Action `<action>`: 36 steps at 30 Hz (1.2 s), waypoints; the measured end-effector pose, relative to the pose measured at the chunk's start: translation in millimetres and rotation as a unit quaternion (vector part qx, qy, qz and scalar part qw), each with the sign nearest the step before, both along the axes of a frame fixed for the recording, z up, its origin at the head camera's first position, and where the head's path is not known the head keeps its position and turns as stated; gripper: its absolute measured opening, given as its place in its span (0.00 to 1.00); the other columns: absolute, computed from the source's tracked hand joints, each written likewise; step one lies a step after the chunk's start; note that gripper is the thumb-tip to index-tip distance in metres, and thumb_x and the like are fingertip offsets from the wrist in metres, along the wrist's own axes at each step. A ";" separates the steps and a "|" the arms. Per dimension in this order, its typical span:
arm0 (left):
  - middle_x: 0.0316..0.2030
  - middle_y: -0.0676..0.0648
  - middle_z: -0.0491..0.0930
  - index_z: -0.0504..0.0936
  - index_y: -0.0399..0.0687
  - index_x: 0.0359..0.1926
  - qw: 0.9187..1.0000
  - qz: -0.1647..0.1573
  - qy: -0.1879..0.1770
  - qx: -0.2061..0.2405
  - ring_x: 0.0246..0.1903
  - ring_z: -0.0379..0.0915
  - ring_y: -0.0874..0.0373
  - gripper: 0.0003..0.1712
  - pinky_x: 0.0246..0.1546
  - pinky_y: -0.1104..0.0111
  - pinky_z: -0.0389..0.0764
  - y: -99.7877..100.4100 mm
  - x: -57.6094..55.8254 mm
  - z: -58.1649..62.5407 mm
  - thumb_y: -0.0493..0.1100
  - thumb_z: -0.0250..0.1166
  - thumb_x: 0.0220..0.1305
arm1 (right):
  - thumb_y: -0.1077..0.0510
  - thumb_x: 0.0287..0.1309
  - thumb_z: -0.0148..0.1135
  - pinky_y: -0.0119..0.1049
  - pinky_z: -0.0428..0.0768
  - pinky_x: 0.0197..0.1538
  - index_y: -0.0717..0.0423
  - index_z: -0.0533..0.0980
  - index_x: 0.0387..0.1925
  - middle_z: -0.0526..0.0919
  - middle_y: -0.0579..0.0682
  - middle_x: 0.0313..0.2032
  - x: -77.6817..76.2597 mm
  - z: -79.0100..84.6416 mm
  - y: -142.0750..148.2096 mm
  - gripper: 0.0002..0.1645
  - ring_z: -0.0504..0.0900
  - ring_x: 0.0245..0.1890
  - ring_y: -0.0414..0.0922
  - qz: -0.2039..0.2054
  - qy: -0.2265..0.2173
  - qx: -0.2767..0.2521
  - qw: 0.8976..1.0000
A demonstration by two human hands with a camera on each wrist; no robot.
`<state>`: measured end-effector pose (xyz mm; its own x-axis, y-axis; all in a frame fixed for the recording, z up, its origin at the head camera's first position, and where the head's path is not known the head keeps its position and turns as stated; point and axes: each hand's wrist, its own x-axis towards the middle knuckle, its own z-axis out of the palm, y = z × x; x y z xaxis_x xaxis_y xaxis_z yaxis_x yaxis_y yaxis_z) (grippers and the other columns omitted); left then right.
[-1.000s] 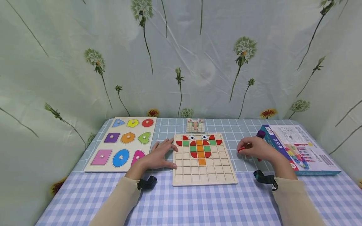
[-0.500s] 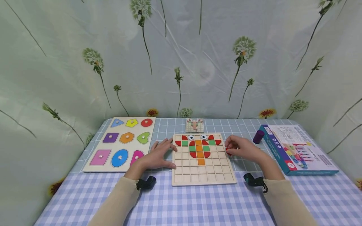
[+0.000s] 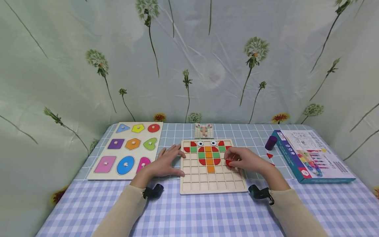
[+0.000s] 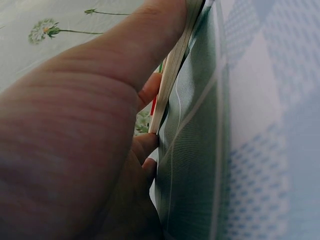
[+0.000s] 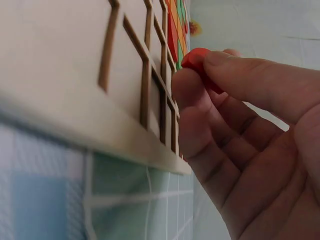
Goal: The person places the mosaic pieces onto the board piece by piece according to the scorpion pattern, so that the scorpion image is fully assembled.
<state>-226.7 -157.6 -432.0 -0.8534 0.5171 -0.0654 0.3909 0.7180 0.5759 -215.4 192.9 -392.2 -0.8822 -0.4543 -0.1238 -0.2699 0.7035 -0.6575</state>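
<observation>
A wooden grid board (image 3: 195, 187) lies flat, with red, green and orange pieces and two eye pieces set in its upper cells. My left hand (image 3: 166, 164) rests along the board's left edge, its fingers spread and the thumb touching the side. Over the right part of the grid, my right hand (image 3: 244, 159) pinches a small red piece (image 5: 196, 59) between thumb and fingertips. Part of that piece is hidden by the fingers, so its full outline cannot be told. Behind the board stands a small pattern card (image 3: 204, 131) showing a similar figure.
A shape-knob puzzle board (image 3: 120, 174) lies at the left. On the right are a purple cylinder (image 3: 270, 143), small red pieces such as a red triangle (image 3: 269, 155), and a flat product box (image 3: 314, 154). A checked cloth (image 3: 195, 217) covers the table's front.
My right hand has moved left with the red piece, from beside the purple cylinder to over the board. Loose red pieces on the table have come into view. My left hand stays put.
</observation>
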 end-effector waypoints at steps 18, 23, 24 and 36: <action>0.80 0.46 0.47 0.73 0.65 0.54 1.000 0.005 0.003 -0.007 0.80 0.36 0.44 0.34 0.76 0.39 0.30 0.5 0.5 -1.2 0.62 0.77 0.49 | 0.64 0.62 0.65 0.28 0.81 0.36 0.50 0.78 0.42 0.80 0.46 0.36 10.4 -6.5 -29.8 0.09 0.76 0.36 0.43 0.067 0.002 -0.045 0.997; 0.80 0.46 0.46 0.73 0.65 0.55 1.000 0.005 0.001 -0.002 0.80 0.35 0.45 0.34 0.76 0.39 0.29 0.7 -0.1 -0.6 0.62 0.77 0.49 | 0.64 0.62 0.66 0.28 0.80 0.38 0.49 0.78 0.41 0.80 0.44 0.37 12.7 -7.7 -36.0 0.09 0.76 0.37 0.43 0.070 0.011 -0.047 0.996; 0.80 0.46 0.46 0.73 0.65 0.55 1.000 0.005 0.001 -0.001 0.80 0.35 0.45 0.34 0.76 0.39 0.29 0.8 -0.3 -0.4 0.62 0.77 0.49 | 0.64 0.62 0.66 0.28 0.80 0.39 0.49 0.78 0.41 0.80 0.44 0.37 13.3 -8.0 -37.3 0.09 0.76 0.38 0.43 0.070 0.013 -0.047 0.996; 0.80 0.46 0.46 0.73 0.65 0.55 1.000 0.006 0.000 -0.007 0.81 0.35 0.45 0.34 0.76 0.39 0.29 0.8 -0.7 0.8 0.63 0.77 0.48 | 0.64 0.61 0.66 0.27 0.80 0.42 0.47 0.78 0.40 0.82 0.42 0.36 17.7 -12.5 -46.4 0.09 0.77 0.37 0.42 0.073 0.016 -0.051 0.996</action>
